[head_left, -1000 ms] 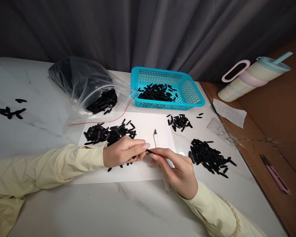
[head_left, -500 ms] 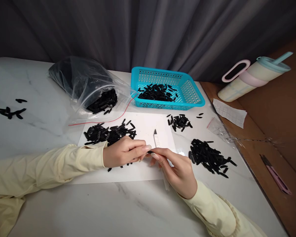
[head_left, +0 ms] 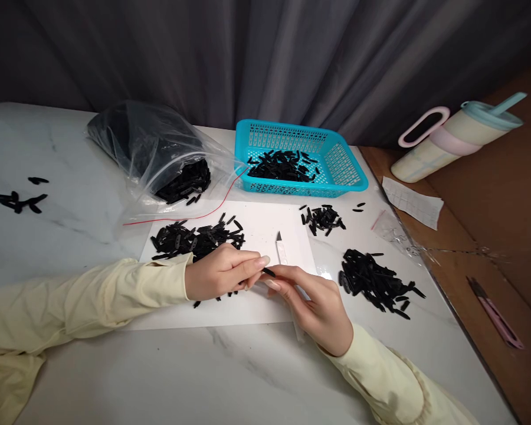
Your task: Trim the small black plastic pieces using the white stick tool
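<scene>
left hand (head_left: 219, 274) pinching black strip (head_left: 268, 272), knife (head_left: 282, 251) beside

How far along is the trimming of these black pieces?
Looks done: black pieces in the blue basket and a pile at right. In hand: the left hand pinches one black piece; the right hand holds a small knife to it. Left: the pile on the white sheet and the part-full bag.

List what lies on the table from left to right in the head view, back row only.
Scattered black pieces → plastic bag → blue basket → paper slip → tumbler.
</scene>
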### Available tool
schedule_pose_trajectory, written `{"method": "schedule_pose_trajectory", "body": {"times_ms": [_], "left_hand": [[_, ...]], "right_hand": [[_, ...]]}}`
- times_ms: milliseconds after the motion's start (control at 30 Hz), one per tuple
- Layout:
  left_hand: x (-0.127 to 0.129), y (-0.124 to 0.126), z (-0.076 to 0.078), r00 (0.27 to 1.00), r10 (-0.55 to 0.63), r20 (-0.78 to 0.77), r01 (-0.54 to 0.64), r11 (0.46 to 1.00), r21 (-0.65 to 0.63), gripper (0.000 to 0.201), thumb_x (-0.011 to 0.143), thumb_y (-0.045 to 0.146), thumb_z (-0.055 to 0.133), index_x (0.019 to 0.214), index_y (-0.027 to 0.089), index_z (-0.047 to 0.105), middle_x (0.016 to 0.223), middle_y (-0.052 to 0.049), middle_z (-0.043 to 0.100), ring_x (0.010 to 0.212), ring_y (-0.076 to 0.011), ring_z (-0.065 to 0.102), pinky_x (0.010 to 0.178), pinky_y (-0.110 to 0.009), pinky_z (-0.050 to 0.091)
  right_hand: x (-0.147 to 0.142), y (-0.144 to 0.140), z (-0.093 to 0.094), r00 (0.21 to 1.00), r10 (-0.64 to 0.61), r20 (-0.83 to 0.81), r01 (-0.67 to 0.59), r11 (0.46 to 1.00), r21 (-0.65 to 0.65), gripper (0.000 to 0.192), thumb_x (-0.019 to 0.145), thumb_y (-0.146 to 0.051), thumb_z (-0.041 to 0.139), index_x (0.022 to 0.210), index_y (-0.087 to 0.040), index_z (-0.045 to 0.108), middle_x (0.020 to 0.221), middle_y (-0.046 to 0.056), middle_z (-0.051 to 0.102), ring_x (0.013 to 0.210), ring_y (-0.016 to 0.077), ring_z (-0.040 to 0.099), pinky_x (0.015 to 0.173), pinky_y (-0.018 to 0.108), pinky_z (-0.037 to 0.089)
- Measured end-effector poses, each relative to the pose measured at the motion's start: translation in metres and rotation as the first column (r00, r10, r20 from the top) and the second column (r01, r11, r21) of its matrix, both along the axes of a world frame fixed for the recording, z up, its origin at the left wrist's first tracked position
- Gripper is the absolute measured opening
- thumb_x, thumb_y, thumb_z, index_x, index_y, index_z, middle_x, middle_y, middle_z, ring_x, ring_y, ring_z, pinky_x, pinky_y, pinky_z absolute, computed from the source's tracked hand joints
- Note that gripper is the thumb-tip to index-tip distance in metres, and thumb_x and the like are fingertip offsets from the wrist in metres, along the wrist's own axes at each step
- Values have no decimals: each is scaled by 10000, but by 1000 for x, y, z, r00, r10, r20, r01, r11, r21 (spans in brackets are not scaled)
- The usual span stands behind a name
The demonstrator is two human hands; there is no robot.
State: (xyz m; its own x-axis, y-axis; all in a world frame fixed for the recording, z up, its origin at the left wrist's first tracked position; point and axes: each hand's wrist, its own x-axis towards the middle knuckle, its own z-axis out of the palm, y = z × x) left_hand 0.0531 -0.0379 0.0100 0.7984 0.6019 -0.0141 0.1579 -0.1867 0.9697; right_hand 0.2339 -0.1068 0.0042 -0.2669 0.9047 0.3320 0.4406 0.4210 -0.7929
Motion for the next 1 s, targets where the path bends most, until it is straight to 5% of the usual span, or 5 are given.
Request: {"method": "schedule_pose_trajectory", "body": {"times_ms": [1000], "left_hand": [[0, 1, -3, 1000, -20, -2, 20, 1000, 7, 506, 916, 286, 316, 440, 143, 411, 382, 48, 380, 349, -31, 327, 384, -168, 288]], "right_hand": [[-1, 1, 1, 997, 36, 66, -35, 999, -13, 157, 922, -173, 437, 965, -175, 587, 711, 11, 651, 590, 107, 588, 559, 200, 448]]}}
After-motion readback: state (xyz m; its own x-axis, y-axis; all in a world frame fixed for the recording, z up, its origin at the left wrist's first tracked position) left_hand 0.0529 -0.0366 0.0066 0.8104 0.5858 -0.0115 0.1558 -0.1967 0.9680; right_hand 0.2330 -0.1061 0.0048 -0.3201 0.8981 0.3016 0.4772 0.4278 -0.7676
